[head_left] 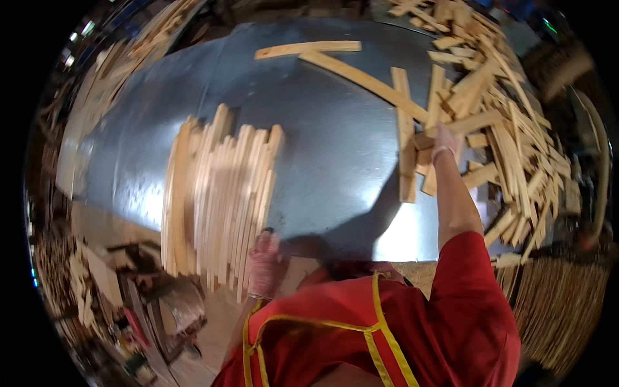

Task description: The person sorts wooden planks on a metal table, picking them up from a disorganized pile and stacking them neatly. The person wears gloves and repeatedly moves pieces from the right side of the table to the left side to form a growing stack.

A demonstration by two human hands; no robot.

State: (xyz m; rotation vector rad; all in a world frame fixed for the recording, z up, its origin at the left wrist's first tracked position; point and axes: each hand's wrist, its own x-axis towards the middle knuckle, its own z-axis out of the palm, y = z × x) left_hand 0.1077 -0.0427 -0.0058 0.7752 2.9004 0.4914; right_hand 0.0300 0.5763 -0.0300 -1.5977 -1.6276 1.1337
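Note:
A row of pale wooden strips (222, 200) lies side by side at the left of the dark metal table, their near ends reaching past its front edge. My left hand (263, 263), in a thin glove, rests against the right side of that row with its fingers stretched forward. A small dark spot shows at its fingertips; I cannot make out what it is. Out to the right, my gloved right hand (444, 140) is closed on a wooden strip (476, 121) at the edge of a jumbled heap. Its fingers are partly hidden.
The dark metal table (322, 168) spans the middle. A heap of loose wooden pieces (516, 148) covers its right side. Several single strips (361, 80) lie toward the back. More long wood (142, 48) is stacked at the far left, and a bundle of thin sticks (558, 309) stands lower right.

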